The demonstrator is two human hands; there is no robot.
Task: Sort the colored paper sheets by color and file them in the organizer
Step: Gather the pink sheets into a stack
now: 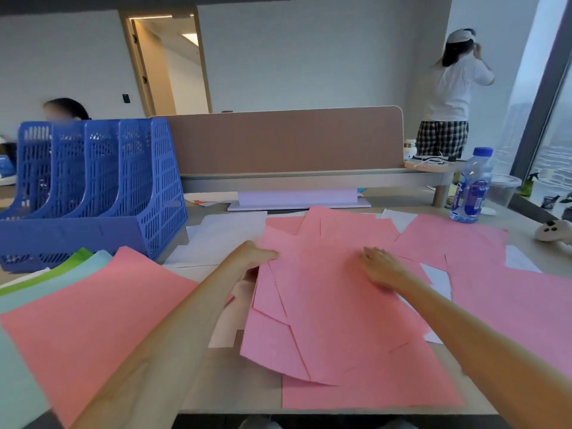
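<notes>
The blue organizer stands at the far left of the desk, its slots side by side. In front of it lies a stack topped by a salmon sheet, with a green sheet and a pale blue sheet showing at its far edge.

The left arm reaches forward across the salmon sheet's right corner. The left hand is at the left edge of the pink sheets. Its thumb lies on top of the pile and its fingers curl under the edge, pinching the paper. White sheets lie beyond this hand, between the organizer and the pink pile.

The pink sheets are fanned in a loose, skewed pile at the middle of the desk, their near corners overhanging one another. More pink paper spreads to the right.

The right arm comes in from the lower right, angled towards the centre. The right hand rests palm down on top of the pile. Its fingers are straight, slightly apart and pressing flat on the top sheet, well apart from the left hand.

At the far right stands a water bottle with a blue cap and a blue label. Its writing is too blurred to read.
</notes>
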